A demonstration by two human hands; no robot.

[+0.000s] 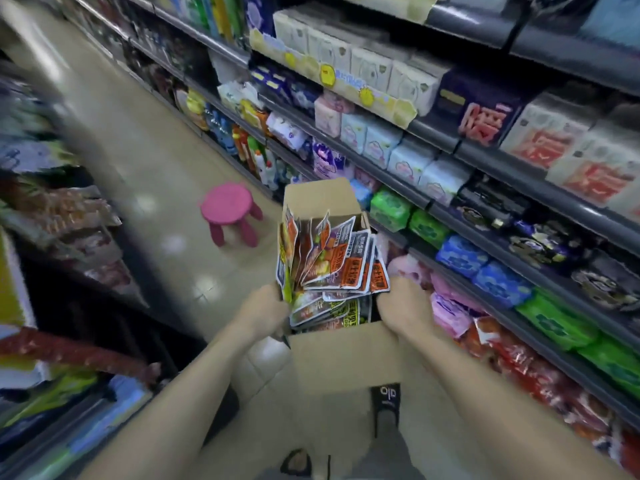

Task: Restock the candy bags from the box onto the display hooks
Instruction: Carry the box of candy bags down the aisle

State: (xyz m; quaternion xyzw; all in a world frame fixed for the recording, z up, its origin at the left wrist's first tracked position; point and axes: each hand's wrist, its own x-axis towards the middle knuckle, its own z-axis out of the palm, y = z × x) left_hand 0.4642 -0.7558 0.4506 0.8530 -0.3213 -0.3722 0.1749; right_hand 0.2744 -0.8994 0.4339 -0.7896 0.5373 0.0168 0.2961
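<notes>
Holding box (346,355) both hands, long axis pointing away, flaps open.

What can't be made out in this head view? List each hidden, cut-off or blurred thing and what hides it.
- Left hand fingers: behind the cardboard box wall; grip unclear.
- Right hand fingers: likewise, past the box's right edge.
- Candy bags: lower ones buried under the upper ones; print too small.
- Left shelves: motion-blurred.
- Display hooks: none discernible.
- Feet: partly hidden by box and arms.

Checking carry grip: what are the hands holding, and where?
Left hand and right hand grip the open brown cardboard box of candy bags by its side edges.
</notes>
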